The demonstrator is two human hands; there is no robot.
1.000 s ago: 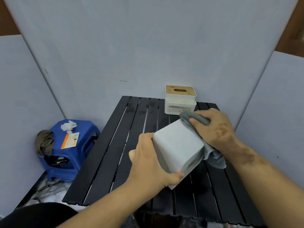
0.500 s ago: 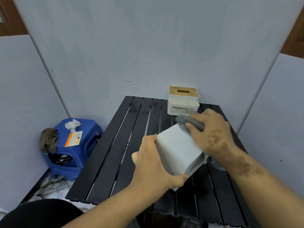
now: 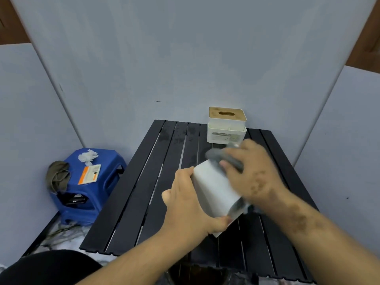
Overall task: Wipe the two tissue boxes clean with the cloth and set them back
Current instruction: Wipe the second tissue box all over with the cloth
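- Head view: left hand (image 3: 185, 204) gripped the plain white rectangular tissue box (image 3: 213, 192), tilted above the black slatted table (image 3: 131, 204).
- Right hand (image 3: 253, 171), blurred, pressed the grey cloth (image 3: 224, 158) onto the box's upper far edge, fingers curled over the cloth.
- Second white tissue box with wooden lid (image 3: 226, 125) stood at the table's far edge.
- Blue plastic stool (image 3: 88, 188) sat left of the table.
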